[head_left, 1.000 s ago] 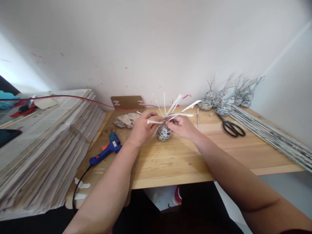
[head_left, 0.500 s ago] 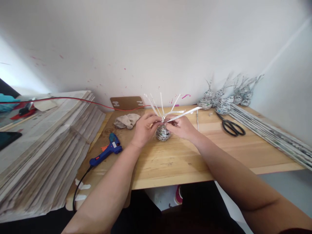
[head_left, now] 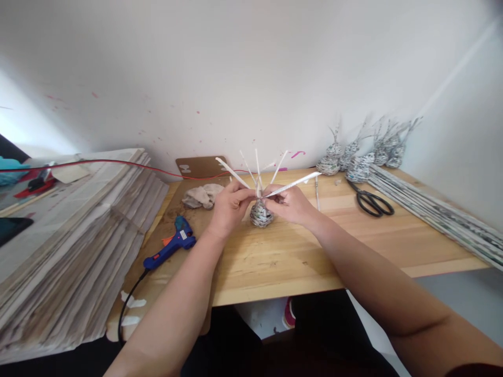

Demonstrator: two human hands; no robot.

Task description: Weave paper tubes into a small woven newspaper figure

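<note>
A small round woven paper gourd stands on the wooden table between my hands, with several white paper strips fanning up from its narrow neck. My left hand pinches at the neck from the left; one strip slants up to the left beyond its fingers. From the right, my right hand has thumb and fingers closed on a long paper strip that points up to the right. Both sets of fingertips nearly meet at the neck, which they partly cover.
A blue glue gun and a crumpled cloth lie left, beside a tall stack of newspapers. Black scissors, paper rods and several woven gourds are at the right. A red cord crosses behind.
One strip near my left hand now leans further left than before. My fingers have shifted slightly at the neck, and the view has moved a little.
</note>
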